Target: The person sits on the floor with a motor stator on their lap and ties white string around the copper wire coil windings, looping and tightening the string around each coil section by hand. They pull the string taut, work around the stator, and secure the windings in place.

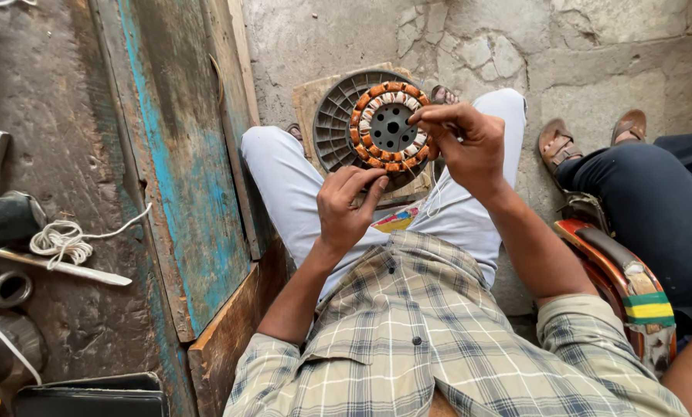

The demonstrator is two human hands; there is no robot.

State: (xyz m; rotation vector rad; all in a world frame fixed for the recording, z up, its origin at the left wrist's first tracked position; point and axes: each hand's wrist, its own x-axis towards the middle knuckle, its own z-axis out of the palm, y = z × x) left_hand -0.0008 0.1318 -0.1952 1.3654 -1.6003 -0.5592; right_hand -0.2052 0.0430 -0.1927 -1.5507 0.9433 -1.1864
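Stator (390, 127) looks heavy, rigid – copper coils fragile; right hand (469, 147) fingers pinch its rim, left hand (346, 205) loosely curled beneath, empty.

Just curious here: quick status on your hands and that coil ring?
Right hand pinching at the stator ring rim. Left hand below it, gripping nothing visible. Nothing in the way.

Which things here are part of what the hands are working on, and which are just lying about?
In use: wound motor ring, grey ribbed housing beneath it, board under both, right hand pinching at the ring's rim, left hand below it.

Lying about: white cord, metal pipe, blue wooden plank, sandals of another person.
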